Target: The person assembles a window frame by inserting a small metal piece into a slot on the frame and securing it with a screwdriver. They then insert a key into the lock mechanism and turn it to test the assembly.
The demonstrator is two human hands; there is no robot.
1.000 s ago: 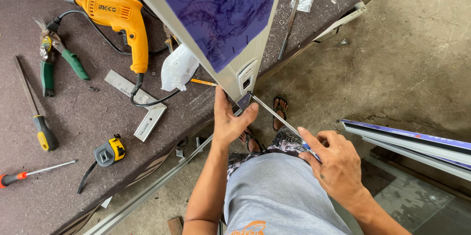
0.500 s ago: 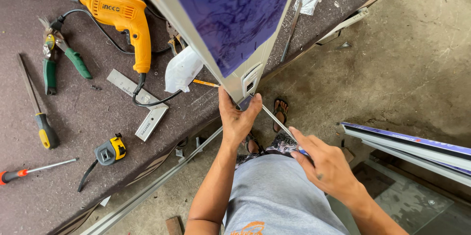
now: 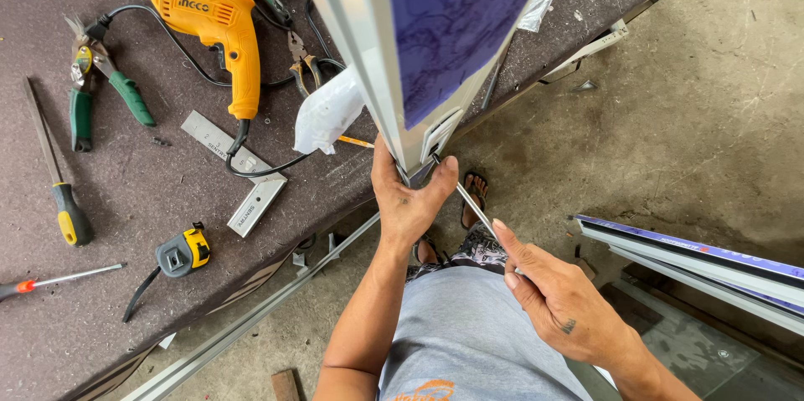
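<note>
Gripping the lower corner of a white-framed panel [image 3: 394,74] with blue film, the left hand [image 3: 408,200] closes around it at the bench edge, while the right hand [image 3: 553,296] pinches a thin metal rod [image 3: 469,200] whose tip meets that corner. On the dark workbench [image 3: 126,284] lie one yellow drill [image 3: 209,24], one tape measure [image 3: 184,252], one metal square [image 3: 239,175], two screwdrivers and green-handled snips [image 3: 100,87]. Below is bare concrete floor [image 3: 670,116].
</note>
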